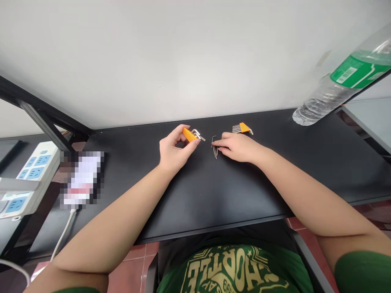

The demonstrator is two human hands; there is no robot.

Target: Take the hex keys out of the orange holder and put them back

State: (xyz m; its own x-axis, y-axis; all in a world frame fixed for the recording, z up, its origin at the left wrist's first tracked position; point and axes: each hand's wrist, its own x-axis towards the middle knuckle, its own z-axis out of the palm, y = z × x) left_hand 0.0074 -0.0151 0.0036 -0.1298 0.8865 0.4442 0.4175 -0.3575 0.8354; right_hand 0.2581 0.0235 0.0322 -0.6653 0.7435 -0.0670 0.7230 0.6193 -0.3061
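1. Left hand (pixel 172 150): fingers closed on an orange hex-key holder (pixel 189 134), lifted just above the desk; a few metal keys protrude from its right end.
2. Right hand (pixel 238 147): rests flat on the desk, fingertips pressed together on loose hex keys (pixel 214 147) lying between the two hands. Whether a key is pinched or only touched cannot be determined.
3. Second orange holder (pixel 242 128): lies on the desk just behind the right hand, with a fan of keys spread to its left.
4. Writing: the green shirt (pixel 232 270) carries cream block lettering, seen upside down and partly hidden; it cannot be read with certainty. The water bottle (pixel 342 81) bears a green label with white print, too blurred to read. The phone (pixel 82 179) screen is pixelated.
5. Surface: matte black desk (pixel 214 195) set against a plain white wall (pixel 183 53). The bottle stands at the far right; the phone lies at the left edge with a white cable (pixel 62 236) attached.
6. Room: a white power strip (pixel 27 179) with blue sockets sits at left, beside a black metal frame (pixel 45 118). Red floor tiles (pixel 134 264) show beneath the desk.
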